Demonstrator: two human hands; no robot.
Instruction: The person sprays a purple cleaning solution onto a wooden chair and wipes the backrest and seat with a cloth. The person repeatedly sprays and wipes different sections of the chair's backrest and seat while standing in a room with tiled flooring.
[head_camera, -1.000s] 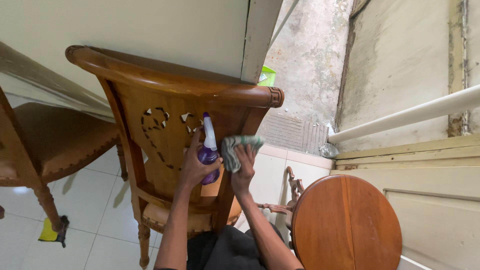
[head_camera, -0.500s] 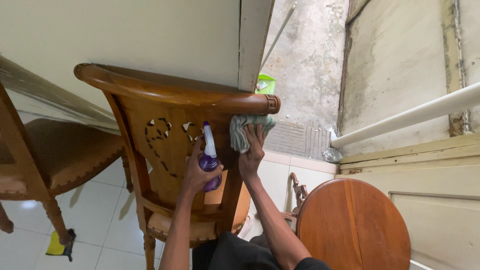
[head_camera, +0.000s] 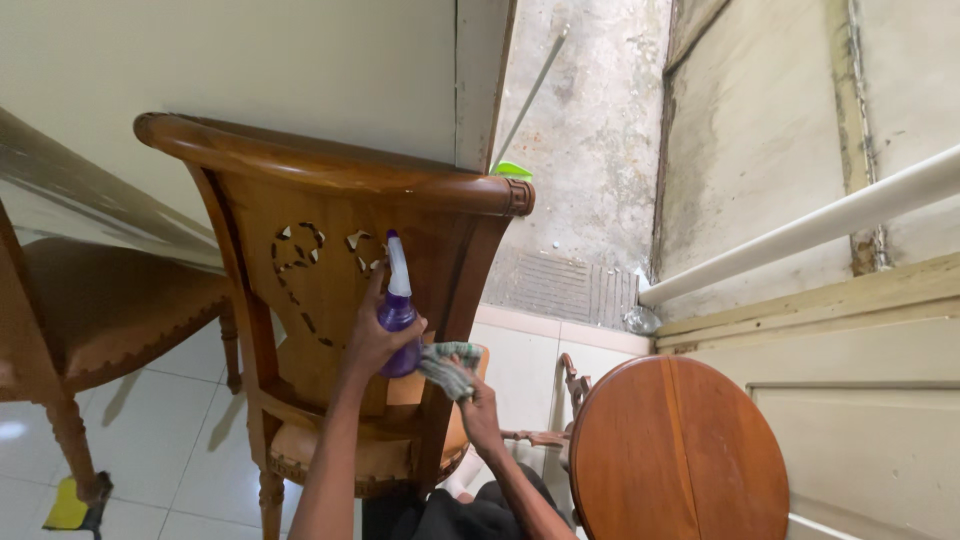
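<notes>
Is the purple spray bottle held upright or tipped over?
Upright: the left hand grips the spray bottle with its white nozzle topmost.

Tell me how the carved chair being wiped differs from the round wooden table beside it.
The carved chair has a pierced, cut-out back; the round wooden table shows a plain, solid top. The chair is a lighter honey brown, the table a darker reddish brown. The left hand with the purple spray bottle and the right hand with its cloth work at the chair; nothing touches the table. Both are glossy wood.

Even daylight, soft shadows on floor tiles (head_camera: 190, 400); edges prob. wide-angle warped, slight blur.
</notes>
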